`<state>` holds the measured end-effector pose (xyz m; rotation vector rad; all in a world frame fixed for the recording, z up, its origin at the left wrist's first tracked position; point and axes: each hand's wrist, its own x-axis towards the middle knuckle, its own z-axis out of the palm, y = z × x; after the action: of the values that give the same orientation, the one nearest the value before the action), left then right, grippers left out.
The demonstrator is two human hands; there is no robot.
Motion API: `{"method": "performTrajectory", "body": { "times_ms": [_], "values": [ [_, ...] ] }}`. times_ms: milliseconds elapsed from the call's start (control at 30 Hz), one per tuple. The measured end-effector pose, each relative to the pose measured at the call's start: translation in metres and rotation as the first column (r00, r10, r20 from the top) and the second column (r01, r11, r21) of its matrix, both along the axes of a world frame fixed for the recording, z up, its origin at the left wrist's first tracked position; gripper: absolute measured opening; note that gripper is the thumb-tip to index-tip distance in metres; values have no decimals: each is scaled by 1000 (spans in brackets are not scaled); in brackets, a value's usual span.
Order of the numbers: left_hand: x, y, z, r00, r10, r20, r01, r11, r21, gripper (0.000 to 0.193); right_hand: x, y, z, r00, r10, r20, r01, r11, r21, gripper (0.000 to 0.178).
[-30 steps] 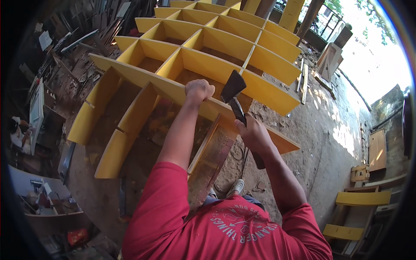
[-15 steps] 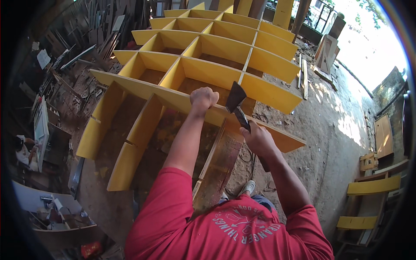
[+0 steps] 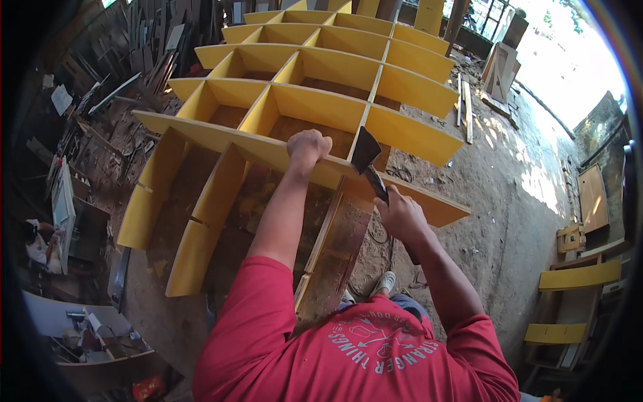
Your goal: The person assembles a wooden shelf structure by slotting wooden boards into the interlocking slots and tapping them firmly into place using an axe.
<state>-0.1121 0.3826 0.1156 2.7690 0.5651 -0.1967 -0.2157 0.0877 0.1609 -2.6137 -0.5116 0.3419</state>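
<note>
A large grid of interlocking yellow boards (image 3: 321,104) stretches away in front of me. My left hand (image 3: 309,147) is closed over the top edge of the nearest long crosswise board (image 3: 231,137). In my right hand (image 3: 402,213) is a hatchet (image 3: 366,151), held by its handle with the dark blade raised. That blade is close above the crosswise board, beside a joint with a lengthwise board; whether it touches cannot be made out. Two slotted yellow boards (image 3: 206,218) project toward me on the left, and a narrower lengthwise board (image 3: 321,248) runs just left of my feet.
Scrap wood and planks (image 3: 127,110) are heaped at the left. A person (image 3: 43,244) works by a pale panel (image 3: 63,208) at far left. A bin of tools (image 3: 94,335) stands lower left. Yellow slotted pieces (image 3: 579,275) lie on a rack at right.
The view has shifted slightly, so the grid appears a little farther left. My left hand keeps its hold on the board, and the hatchet stays raised near the joint.
</note>
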Motion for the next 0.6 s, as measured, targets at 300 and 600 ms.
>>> {"method": "performTrajectory", "body": {
  "times_ms": [300, 600],
  "values": [
    [5, -2, 1, 1000, -3, 2, 3, 1000, 14, 56, -11, 7, 12, 951, -110, 291, -11, 923, 386, 28],
    [-26, 14, -59, 442, -10, 897, 141, 988, -58, 15, -8, 10, -23, 1000, 18, 12, -18, 1000, 4, 39]
  ]
}}
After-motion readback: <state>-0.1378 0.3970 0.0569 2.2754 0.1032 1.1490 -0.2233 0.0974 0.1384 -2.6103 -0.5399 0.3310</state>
